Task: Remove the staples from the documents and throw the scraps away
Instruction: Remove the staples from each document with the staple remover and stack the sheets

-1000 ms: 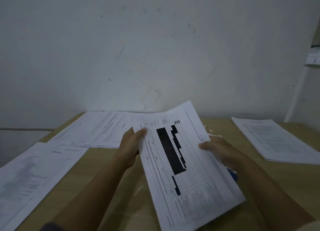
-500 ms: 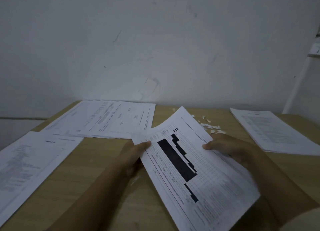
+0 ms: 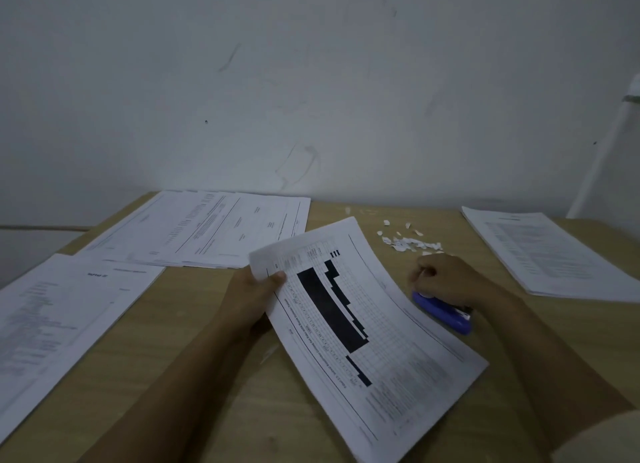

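Note:
A printed document with a black bar chart lies slanted on the wooden table in front of me. My left hand grips its upper left corner, thumb on top, and lifts that corner slightly. My right hand is off the page to its right, fingers curled and tips pinched together. It hovers over the far end of a blue stapler-like tool lying on the table. I cannot tell whether the fingertips hold a small scrap. A little heap of white paper scraps lies just beyond that hand.
A stack of papers sits at the right edge. Overlapping sheets lie at the back against the wall, and another sheet lies at the left. A pale wall rises directly behind the table.
My right hand has let go of the document's right edge and moved right, onto the blue tool. The document has come down flatter on the table, still held by my left hand.

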